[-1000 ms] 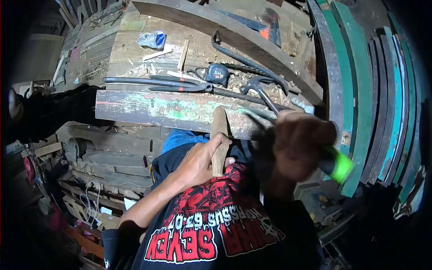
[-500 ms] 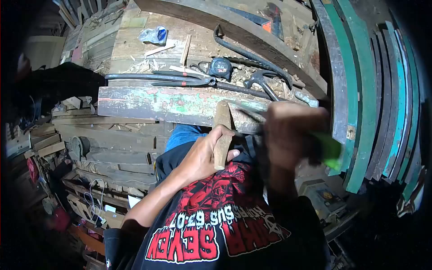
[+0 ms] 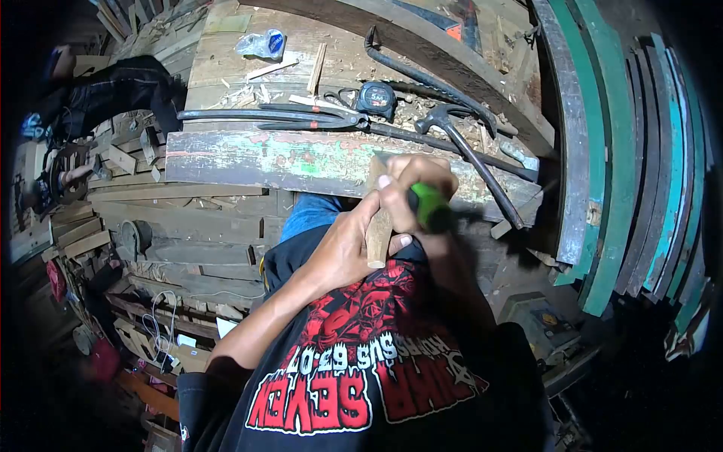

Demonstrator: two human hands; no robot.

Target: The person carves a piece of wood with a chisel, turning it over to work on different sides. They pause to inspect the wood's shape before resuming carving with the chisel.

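My left hand point(image 3: 350, 245) is wrapped round a short piece of wood point(image 3: 379, 239), whose lower end sticks out towards my shirt. The wood's far end rests at the painted plank point(image 3: 248, 160). Closed round a tool with a green handle point(image 3: 431, 208), my right hand point(image 3: 418, 184) is against the left hand at the upper part of the wood. The tool's working end is mostly hidden by my fingers. Beyond the plank lie pincers point(image 3: 316, 118), a tape measure point(image 3: 376, 99) and a claw hammer point(image 3: 471, 154), whose handle crosses the plank.
A crowbar point(image 3: 422, 75) and a thick beam point(image 3: 482, 68) lie farther back, near a crumpled plastic cup point(image 3: 260, 45) and wood shavings. Long green boards point(image 3: 602, 173) stand at the right. Another person's dark-clothed limb point(image 3: 139, 83) is at the upper left.
My right hand has moved left with the green-handled tool, from beside the plank's right part to the wood in my left hand. The hammer's handle is now uncovered. The view has shifted slightly.
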